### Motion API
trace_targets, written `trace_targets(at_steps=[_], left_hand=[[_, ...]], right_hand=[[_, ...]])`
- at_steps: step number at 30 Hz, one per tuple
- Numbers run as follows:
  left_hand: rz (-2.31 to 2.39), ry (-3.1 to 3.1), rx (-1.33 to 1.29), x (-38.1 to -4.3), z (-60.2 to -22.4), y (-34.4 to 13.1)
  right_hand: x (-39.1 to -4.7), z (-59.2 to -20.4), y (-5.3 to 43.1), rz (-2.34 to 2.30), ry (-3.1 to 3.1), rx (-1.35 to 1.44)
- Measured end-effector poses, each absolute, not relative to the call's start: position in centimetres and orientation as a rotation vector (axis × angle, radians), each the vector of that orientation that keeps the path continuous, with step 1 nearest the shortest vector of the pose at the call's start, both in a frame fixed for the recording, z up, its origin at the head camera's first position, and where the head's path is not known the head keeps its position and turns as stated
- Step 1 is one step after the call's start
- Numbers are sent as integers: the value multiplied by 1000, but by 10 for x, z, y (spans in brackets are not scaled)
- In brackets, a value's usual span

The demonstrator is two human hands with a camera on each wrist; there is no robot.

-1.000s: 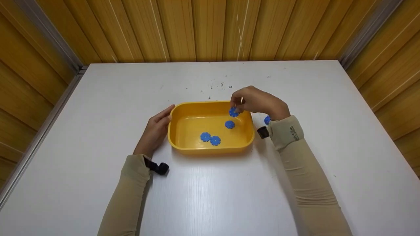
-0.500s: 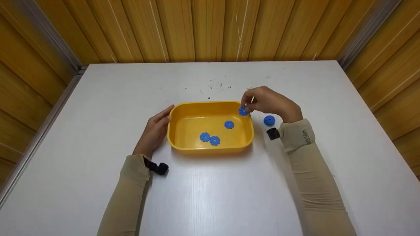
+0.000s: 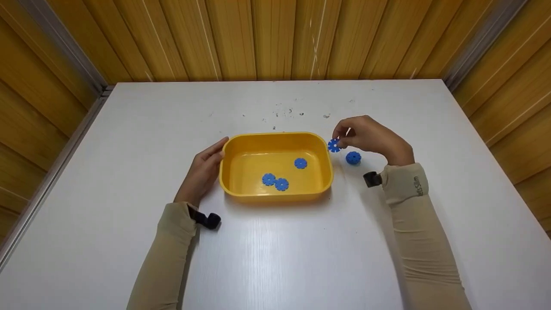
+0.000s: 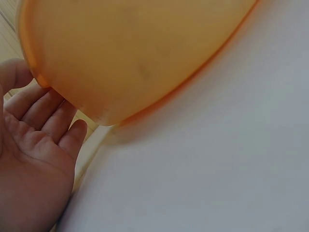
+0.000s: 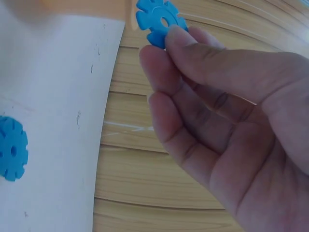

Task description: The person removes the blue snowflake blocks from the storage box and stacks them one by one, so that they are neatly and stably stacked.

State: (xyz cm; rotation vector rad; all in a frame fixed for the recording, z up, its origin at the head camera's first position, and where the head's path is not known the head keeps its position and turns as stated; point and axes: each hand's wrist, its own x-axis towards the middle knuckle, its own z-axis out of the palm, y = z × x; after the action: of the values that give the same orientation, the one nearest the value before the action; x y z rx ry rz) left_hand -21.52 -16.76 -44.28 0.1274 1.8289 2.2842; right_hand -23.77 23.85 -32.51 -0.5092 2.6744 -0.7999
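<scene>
Smooth tabletop [image 3: 258, 258]: right hand [image 3: 368, 134] pinches notched disc [image 3: 332, 146]; left hand [image 3: 204, 170], fingers straight, touches tub [image 3: 247, 165].

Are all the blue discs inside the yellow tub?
No, the right hand pinches a blue disc outside the yellow tub, and at least one more rests on the table.

Dark specks [image 3: 290, 111] are dotting white counter [image 3: 258, 258]; yellow-brown panels [image 3: 275, 41] are rising behind; grey metal strips [image 3: 66, 43] are lining corners.
</scene>
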Motion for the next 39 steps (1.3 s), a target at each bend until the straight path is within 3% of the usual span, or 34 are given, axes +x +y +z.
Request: trace_targets(at_steps=[39], left_hand=[[2247,1854,95,-216,-443,-168]], right_hand=[[-235,-376,298,-865,2721,-295]])
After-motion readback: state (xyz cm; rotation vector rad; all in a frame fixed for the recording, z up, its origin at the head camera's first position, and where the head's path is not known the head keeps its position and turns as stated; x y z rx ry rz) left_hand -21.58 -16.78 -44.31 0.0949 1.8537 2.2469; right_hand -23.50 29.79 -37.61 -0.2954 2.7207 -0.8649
